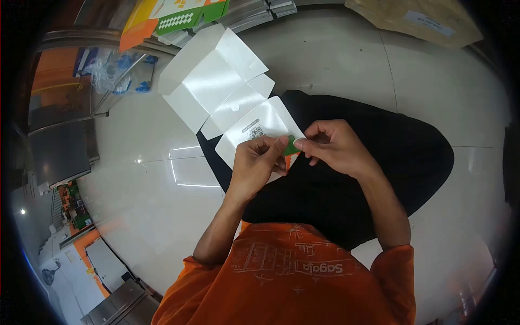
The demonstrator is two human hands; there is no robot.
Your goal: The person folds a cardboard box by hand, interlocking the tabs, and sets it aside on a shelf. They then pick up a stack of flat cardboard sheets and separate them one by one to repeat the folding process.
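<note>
Head view: the surface is a glossy pale tiled floor w/ visible grout lines; you are seated on it, legs in black fabric folded ahead of your torso, orange shirt at the bottom of frame. At top left lies a stack of printed flat cartons in orange, green and white; at top right, a brown cardboard piece; at far left, metal racking w/ clear plastic bags. The work item is an unfolded white carton blank, inner side up, w/ a QR-type print near its lower flap. It lies ahead and to the left of both hands; its long axis runs diagonally from the upper left down to your lap, where its near end rests on the black fabric. Left hand: fingers curled, thumb and forefinger pinched on the near flap of the blank, beside the print. Right hand: fingers bent inward, fingertips closed on a small green tab at the same edge; an orange sliver shows just below it. The two hands are touching or nearly so at the tab; exact contact between them cannot be told. The left hand is nearer the body of the blank; the right hand sits at its extreme near corner, w/ the rest of the blank extending away from you up-left.
</note>
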